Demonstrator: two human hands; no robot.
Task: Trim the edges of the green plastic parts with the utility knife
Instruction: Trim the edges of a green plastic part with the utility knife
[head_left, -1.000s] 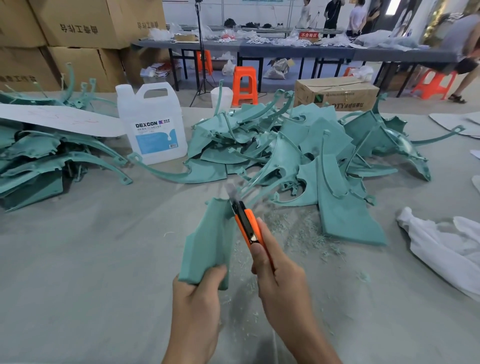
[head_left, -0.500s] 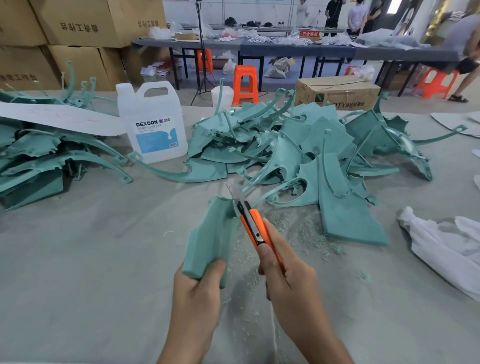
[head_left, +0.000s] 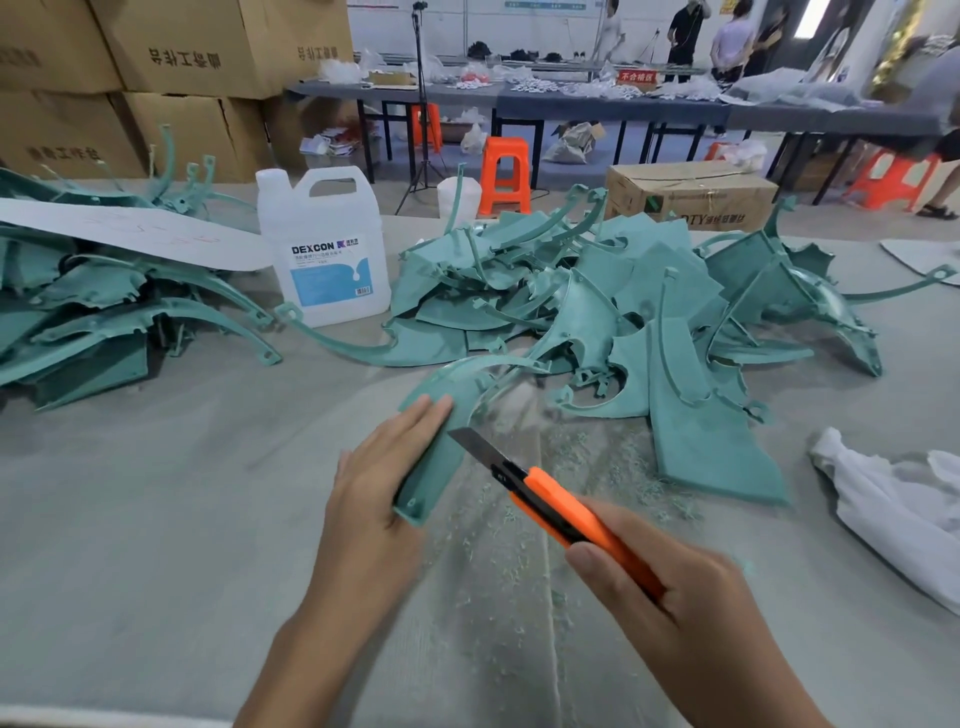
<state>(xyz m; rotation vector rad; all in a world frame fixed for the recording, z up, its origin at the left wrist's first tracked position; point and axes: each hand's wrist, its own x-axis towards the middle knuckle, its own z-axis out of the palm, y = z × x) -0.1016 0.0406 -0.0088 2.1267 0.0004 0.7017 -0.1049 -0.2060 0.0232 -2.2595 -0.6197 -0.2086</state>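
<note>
Two heaps of green plastic parts flank the work zone: we note a left heap (head_left: 98, 317) of thin curved strips, then a translucent jug (head_left: 324, 247), then a larger centre heap (head_left: 623, 301) of flat, matte, ragged-edged panels. Our left hand (head_left: 376, 488) clasps one curved green part (head_left: 441, 441), its ribbed end with a small hole nearest us. Our right hand (head_left: 680, 597) is closed around the orange utility knife (head_left: 550, 499), blade extended, tip at the part's edge. Fine green shavings (head_left: 597, 467) litter the grey felt-like counter (head_left: 156, 519); near-left surface lies open. White cloth (head_left: 893, 499) occupies the right edge.
</note>
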